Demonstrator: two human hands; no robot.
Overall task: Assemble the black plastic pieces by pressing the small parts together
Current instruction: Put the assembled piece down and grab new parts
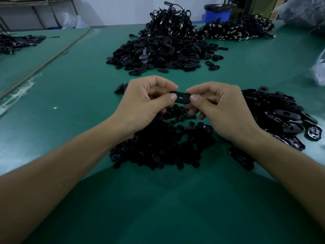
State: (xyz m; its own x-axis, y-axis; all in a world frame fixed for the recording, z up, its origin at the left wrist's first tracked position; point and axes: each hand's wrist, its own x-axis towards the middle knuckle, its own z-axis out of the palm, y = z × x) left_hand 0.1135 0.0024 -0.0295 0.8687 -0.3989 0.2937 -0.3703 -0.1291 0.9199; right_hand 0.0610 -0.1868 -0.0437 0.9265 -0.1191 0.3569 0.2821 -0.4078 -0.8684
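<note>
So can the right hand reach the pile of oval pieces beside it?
Probably yes: the pile lies just beside the right hand, nothing between, though that hand and the left hand pinch a flat black piece.

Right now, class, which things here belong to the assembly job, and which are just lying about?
In the job: left hand and right hand pinching the oval piece; heap of small round parts; pile of oval pieces.
Lying about: cable heap; blue bin; plastic bag.
</note>
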